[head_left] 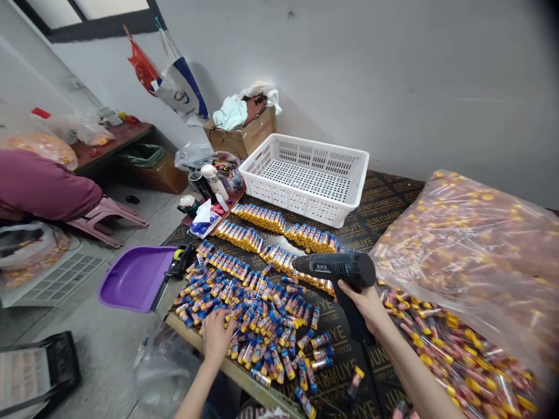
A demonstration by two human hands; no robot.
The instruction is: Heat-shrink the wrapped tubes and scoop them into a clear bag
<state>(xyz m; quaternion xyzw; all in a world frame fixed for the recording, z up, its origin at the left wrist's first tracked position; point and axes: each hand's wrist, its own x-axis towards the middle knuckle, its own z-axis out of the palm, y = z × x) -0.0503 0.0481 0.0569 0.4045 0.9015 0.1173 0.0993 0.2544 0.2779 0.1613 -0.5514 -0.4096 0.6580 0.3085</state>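
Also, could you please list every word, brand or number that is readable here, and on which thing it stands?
"JUNYUANMUYE": repeated across the black tabletop.
"WOOD": ends a smaller line there; its beginning is unclear.
Too small or blurred: labels on the blue tubes; marking on the heat gun; print on the hanging white bag and cardboard box.
No numbers readable.

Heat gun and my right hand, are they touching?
Touching. The head view shows it plainly: your right hand is wrapped around the handle of the heat gun, below its barrel.

The heat gun is partly hidden by the right hand.
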